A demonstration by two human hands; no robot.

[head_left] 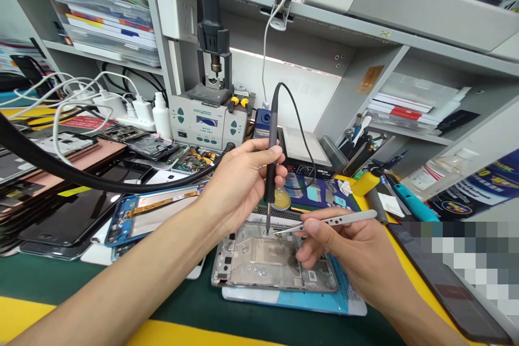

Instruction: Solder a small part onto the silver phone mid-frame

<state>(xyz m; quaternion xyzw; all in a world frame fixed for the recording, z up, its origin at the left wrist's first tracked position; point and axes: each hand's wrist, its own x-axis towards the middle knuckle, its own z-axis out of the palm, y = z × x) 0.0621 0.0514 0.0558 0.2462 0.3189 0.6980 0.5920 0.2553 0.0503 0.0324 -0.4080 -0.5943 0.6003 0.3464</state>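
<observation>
My left hand (247,178) is closed around a black soldering iron (270,173), held upright with its tip pointing down. Pinched in my right hand (336,243) is a pair of silver tweezers (344,219), lying nearly level and pointing left. The iron's tip and the tweezers' points meet closely over the upper part of an opened phone frame (259,270); whether they touch cannot be made out. That frame rests on a blue and white pad (292,298). Behind the tweezers, near the iron, sits a small round tin of yellowish paste (281,199).
At the left lie stacked phones and phone parts (73,205), with a blue phone frame (150,213) closest. A hot-air station (206,121) and a flat heating plate (306,151) stand behind. A thick black hose (113,185) crosses above my left arm. Tools (357,135) stand at the right.
</observation>
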